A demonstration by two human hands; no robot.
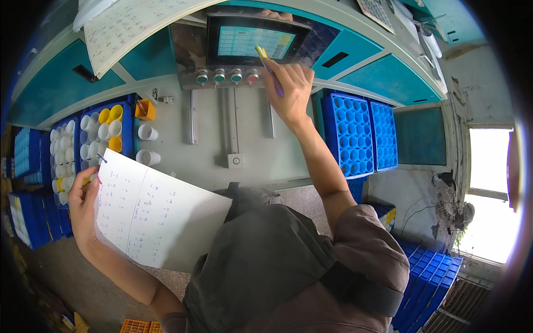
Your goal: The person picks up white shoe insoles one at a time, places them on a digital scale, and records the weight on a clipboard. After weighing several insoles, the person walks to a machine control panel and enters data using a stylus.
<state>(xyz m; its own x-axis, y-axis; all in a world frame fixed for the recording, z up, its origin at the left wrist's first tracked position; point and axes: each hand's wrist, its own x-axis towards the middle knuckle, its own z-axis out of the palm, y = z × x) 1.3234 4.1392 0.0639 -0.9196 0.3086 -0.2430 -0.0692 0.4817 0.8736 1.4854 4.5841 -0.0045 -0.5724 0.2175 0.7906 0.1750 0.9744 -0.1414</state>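
My left hand (83, 202) grips the left edge of a white paper sheet (161, 216) with handwritten columns on it. The sheet lies tilted in front of my body, and a small dark clip or tie sits at its top corner. My right hand (290, 89) is stretched forward, its fingers closed round a slim pen-like stick (277, 84), yellow at the far end and purple near the palm. The yellow end is in front of the lit touchscreen (244, 41); whether it touches the glass, I cannot tell. Below the screen is a row of green and red push buttons (236, 76).
Blue crates of white and yellow cups (105, 130) stand at the left, beside an orange box (145, 110) and two white cups (147, 145). Blue racks with round holes (348, 133) are at the right. Blue crates (425, 283) are stacked at lower right. A handwritten sheet (127, 30) lies at upper left.
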